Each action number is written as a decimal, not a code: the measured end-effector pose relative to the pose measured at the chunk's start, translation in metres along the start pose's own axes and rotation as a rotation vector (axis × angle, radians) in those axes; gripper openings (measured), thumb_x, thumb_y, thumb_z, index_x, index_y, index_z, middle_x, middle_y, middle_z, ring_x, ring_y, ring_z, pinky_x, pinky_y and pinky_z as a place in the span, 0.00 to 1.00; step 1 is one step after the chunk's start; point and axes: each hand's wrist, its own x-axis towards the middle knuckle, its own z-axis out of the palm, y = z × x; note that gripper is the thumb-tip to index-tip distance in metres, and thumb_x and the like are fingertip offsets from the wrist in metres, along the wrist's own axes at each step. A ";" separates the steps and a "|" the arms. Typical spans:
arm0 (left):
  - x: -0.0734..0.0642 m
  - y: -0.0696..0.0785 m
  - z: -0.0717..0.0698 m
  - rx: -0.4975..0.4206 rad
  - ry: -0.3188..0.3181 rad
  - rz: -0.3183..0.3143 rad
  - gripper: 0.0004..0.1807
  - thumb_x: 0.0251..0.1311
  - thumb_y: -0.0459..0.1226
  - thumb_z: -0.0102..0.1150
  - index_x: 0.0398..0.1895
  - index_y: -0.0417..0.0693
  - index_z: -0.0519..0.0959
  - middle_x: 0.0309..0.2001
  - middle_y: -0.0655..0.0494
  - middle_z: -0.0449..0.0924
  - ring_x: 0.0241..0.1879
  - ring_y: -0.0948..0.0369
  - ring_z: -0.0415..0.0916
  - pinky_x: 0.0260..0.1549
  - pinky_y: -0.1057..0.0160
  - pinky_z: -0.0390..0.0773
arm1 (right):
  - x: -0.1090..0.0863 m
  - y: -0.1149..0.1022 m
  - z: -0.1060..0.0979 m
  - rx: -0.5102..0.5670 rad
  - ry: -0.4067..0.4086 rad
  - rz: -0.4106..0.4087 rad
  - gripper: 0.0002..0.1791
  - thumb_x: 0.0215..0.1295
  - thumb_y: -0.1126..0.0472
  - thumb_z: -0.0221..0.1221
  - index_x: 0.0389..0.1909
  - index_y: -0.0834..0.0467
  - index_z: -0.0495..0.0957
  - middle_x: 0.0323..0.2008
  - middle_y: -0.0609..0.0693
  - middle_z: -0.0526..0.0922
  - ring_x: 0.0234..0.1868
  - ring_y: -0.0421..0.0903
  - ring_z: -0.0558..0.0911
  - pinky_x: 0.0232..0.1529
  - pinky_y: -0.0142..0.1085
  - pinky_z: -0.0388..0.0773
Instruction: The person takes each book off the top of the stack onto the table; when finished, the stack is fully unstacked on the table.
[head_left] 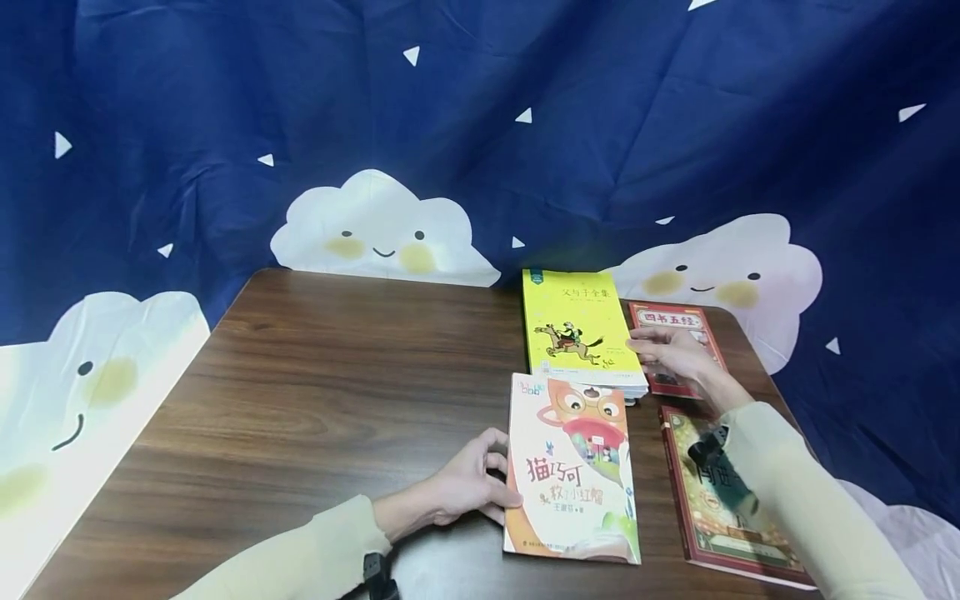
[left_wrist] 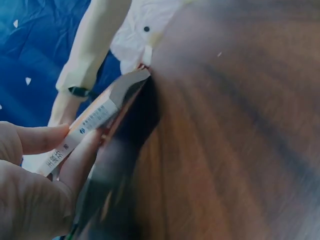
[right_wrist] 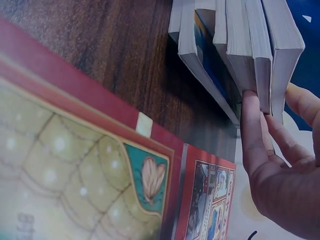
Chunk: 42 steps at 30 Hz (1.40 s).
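My left hand (head_left: 476, 479) pinches the left edge of a white and orange children's book (head_left: 558, 492) with a cat on its cover. In the left wrist view, the thumb and fingers (left_wrist: 42, 137) lie on opposite faces near its spine. This book is in front of a yellow book (head_left: 577, 321) with a horse and rider, on top of a stack of several books. At the stack's right side, my right hand (head_left: 678, 354) touches the edges with its fingertips. The right wrist view shows those fingers (right_wrist: 254, 132) against the page edges (right_wrist: 242, 65).
A red book (head_left: 686, 321) lies right of the stack, partly behind the right hand. Nearer, a red-bordered green and gold book (head_left: 701, 500) lies under the right forearm. The brown wooden table (head_left: 337, 375) backs onto a blue cloud-patterned cloth (head_left: 450, 108).
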 end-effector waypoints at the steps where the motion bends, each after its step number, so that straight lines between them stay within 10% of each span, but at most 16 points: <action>1: 0.000 -0.002 0.002 -0.009 0.004 -0.009 0.31 0.54 0.14 0.63 0.58 0.39 0.65 0.42 0.46 0.82 0.32 0.56 0.88 0.28 0.57 0.94 | 0.000 0.000 0.000 0.002 -0.002 0.004 0.40 0.77 0.51 0.62 0.80 0.67 0.60 0.38 0.32 0.86 0.41 0.33 0.87 0.47 0.31 0.91; 22: 0.025 -0.023 0.049 0.042 0.043 -0.073 0.31 0.54 0.15 0.66 0.58 0.40 0.68 0.40 0.46 0.78 0.29 0.58 0.84 0.25 0.62 0.92 | 0.001 0.006 -0.003 0.059 -0.012 -0.021 0.42 0.77 0.51 0.63 0.80 0.67 0.58 0.37 0.30 0.88 0.43 0.32 0.88 0.48 0.30 0.91; 34: 0.028 0.003 0.018 0.293 0.064 -0.092 0.10 0.65 0.30 0.69 0.45 0.32 0.82 0.30 0.41 0.88 0.19 0.63 0.81 0.23 0.66 0.91 | -0.002 0.002 0.000 0.034 0.004 -0.003 0.41 0.77 0.49 0.62 0.80 0.65 0.59 0.38 0.30 0.86 0.42 0.31 0.87 0.46 0.29 0.91; 42: 0.069 0.037 -0.020 0.268 0.174 0.017 0.19 0.67 0.33 0.68 0.58 0.33 0.80 0.42 0.36 0.88 0.26 0.60 0.85 0.31 0.62 0.94 | 0.001 0.004 0.000 0.030 0.009 0.012 0.41 0.77 0.49 0.62 0.80 0.65 0.59 0.38 0.30 0.86 0.41 0.31 0.86 0.46 0.29 0.90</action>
